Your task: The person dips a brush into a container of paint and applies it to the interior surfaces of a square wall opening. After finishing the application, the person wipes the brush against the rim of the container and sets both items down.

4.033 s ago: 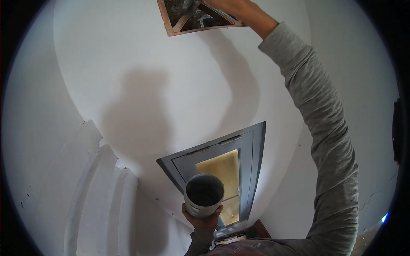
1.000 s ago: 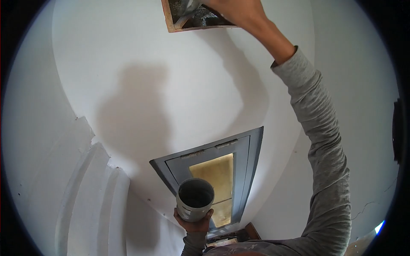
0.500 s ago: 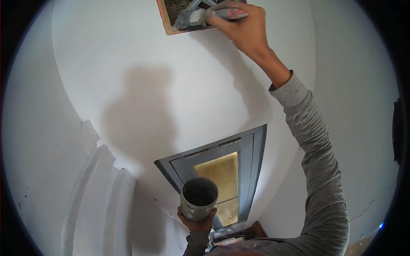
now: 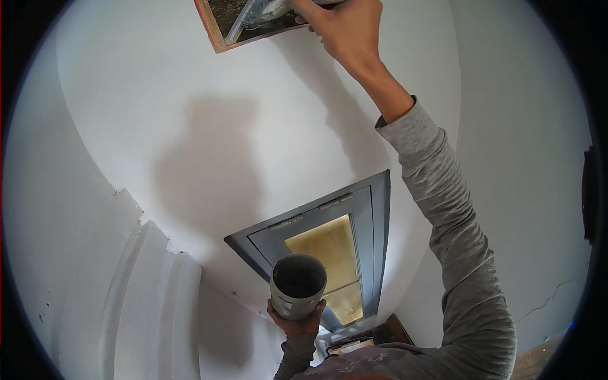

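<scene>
My right hand (image 4: pixel 348 31) reaches up to the top edge of the view, its fingers closed around a paintbrush (image 4: pixel 277 9). The brush lies within a framed opening (image 4: pixel 221 46) in the white wall, close to a grey strip (image 4: pixel 239 24) there. Part of the brush and fingertips is cut off or covered by the hand. Low in the view, my left hand (image 4: pixel 303 324) grips a round grey pot (image 4: pixel 294 308) from beneath. The pot's mouth faces up toward me, and its dark inside shows no clear contents.
Behind the pot is a grey-framed window (image 4: pixel 373 253) with yellowish panes. Stepped white moulding (image 4: pixel 136 297) runs along the left wall. A crack (image 4: pixel 544 303) marks the right wall, and some items (image 4: pixel 351 345) lie below the window.
My right hand and the brush have moved up and slightly left, so more of them is out of view. The view has shifted a little; the left hand still holds the pot.
</scene>
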`<state>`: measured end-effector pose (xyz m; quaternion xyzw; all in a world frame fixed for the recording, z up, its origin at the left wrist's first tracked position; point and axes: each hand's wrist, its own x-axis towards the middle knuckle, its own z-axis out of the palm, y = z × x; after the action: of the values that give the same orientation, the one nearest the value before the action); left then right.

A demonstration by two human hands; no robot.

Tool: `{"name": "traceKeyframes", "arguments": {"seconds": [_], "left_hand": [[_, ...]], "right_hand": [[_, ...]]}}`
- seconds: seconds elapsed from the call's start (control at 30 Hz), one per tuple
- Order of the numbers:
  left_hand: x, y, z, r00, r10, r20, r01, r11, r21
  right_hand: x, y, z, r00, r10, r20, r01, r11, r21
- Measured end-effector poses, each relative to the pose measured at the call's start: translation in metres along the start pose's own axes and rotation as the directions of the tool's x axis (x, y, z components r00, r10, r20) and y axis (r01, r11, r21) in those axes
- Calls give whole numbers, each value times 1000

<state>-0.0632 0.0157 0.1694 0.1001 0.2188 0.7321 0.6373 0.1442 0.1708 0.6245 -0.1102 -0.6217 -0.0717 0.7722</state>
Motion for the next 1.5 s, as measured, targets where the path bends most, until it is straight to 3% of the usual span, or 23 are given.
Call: {"name": "traceKeyframes", "arguments": {"seconds": [0.17, 0.23, 0.33, 0.43, 0.57, 0.7, 0.83, 0.97, 1.07, 1.23, 1.33, 1.37, 1.47, 1.5], "left_hand": [[-3, 2, 1, 994, -62, 85, 71, 992, -106], [-3, 2, -1, 995, -46, 84, 55, 992, -114], [-2, 2, -3, 999, -24, 42, 27, 995, -93], [-2, 4, -4, 1000, -8, 17, 10, 997, -81], [-4, 1, -3, 1000, -4, 6, 5, 998, -65], [-2, -3, 3, 1000, -21, 17, 22, 998, -65], [-2, -9, 0, 994, -61, 95, 69, 994, -84], [-6, -6, 2, 988, -43, 147, 56, 995, -86], [-6, -6, -3, 992, -24, 122, 26, 1000, -17], [-5, -3, -3, 978, -54, 203, 71, 995, -76], [-8, -3, -1, 969, -74, 237, 97, 991, -89], [-7, -3, 0, 966, -83, 246, 106, 991, -83], [-5, -5, 3, 971, -86, 223, 99, 994, -48], [-5, -5, 3, 979, -77, 190, 83, 996, -24]], "right_hand": [[-6, -2, 8, 996, 85, -2, -85, 996, -2], [-4, -1, 14, 998, 15, -65, -15, 1000, 0], [0, 5, 23, 993, -117, -9, 115, 988, -105], [4, -14, 11, 999, 34, -13, -34, 999, 10], [8, -10, 5, 998, -16, -65, 16, 1000, 0], [18, -19, -7, 995, 74, -66, -76, 997, -19], [12, 3, 10, 977, 201, 67, -196, 978, -66], [30, 2, -12, 961, 274, -29, -272, 961, 52], [34, 20, 7, 950, 313, 11, -312, 942, 120], [40, 1, -22, 939, 344, 14, -342, 937, -78], [43, 25, -7, 937, 349, -10, -349, 937, 11], [44, 33, 7, 918, 395, 37, -394, 919, -26], [39, 31, 23, 956, 284, -76, -294, 922, -254], [38, 29, 13, 947, 320, -19, -318, 934, -165]]}}
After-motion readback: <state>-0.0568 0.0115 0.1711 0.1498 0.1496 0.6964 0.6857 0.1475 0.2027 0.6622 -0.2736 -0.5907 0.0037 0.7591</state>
